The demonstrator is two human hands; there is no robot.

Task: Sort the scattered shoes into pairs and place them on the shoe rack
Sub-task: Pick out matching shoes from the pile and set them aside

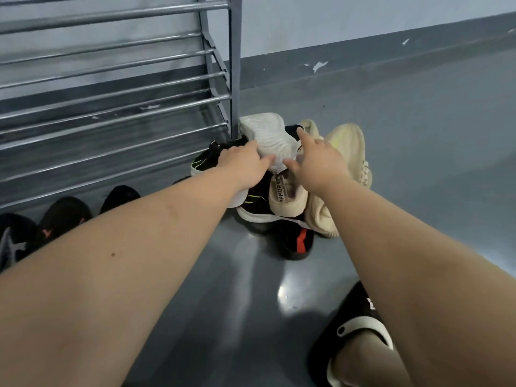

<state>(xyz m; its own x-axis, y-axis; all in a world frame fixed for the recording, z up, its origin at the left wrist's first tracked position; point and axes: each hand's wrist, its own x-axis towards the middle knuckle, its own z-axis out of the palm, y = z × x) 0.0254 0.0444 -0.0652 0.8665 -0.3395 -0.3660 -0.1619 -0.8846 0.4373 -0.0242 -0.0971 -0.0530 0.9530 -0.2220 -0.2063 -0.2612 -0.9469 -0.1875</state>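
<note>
A pile of scattered shoes lies on the floor by the right post of the metal shoe rack (111, 107). On top is a white shoe (265, 129), sole up. My left hand (243, 166) touches its left edge, thumb against its near end. My right hand (321, 160) reaches in from the right with spread, straight fingers, the index finger at the sole's right edge. Under and around it lie beige knit shoes (349, 146) (287, 196), a black shoe with a green line (203, 160) and a black shoe with a red stripe (298, 241).
Three black shoes (64, 216) stand in a row on the floor under the rack's lowest bars at the left. My foot in a black slide sandal (360, 328) is at the bottom right. Grey floor (418, 135) stretches right to the wall.
</note>
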